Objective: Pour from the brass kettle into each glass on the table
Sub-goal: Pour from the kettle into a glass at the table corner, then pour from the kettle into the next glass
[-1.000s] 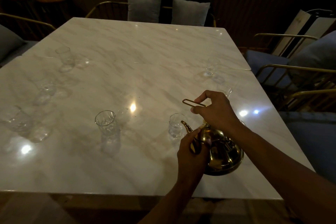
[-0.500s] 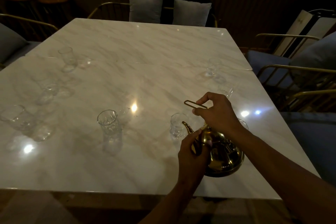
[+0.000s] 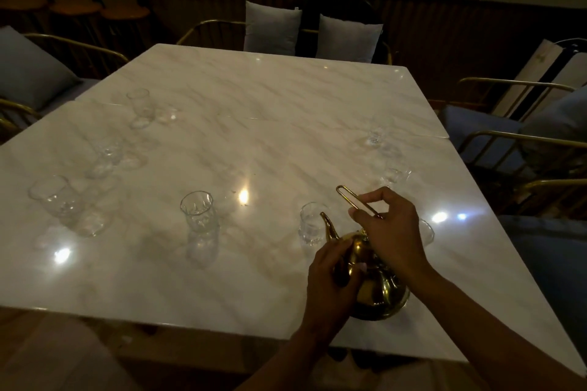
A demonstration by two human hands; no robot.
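Kettle point(image 3: 374, 282) sits on table point(image 3: 254, 124) at near edge, spout aimed up and away. Nearest glass point(image 3: 310, 227) stands just beyond spout tip, apart from it; the pour turns on that short gap. I judge a forward tilt along the spout line would reach it.

My right hand point(image 3: 392, 232) pinches the wire handle point(image 3: 355, 205) above kettle. Left hand point(image 3: 333, 276) curls round kettle body below spout. Both hands are at kettle; neither is free.

Tall glass point(image 3: 197, 211) is left of kettle, well apart. More glasses lie far left and beyond right hand; one is partly hidden behind right wrist. Contents: can't tell. Nothing blocks spout.
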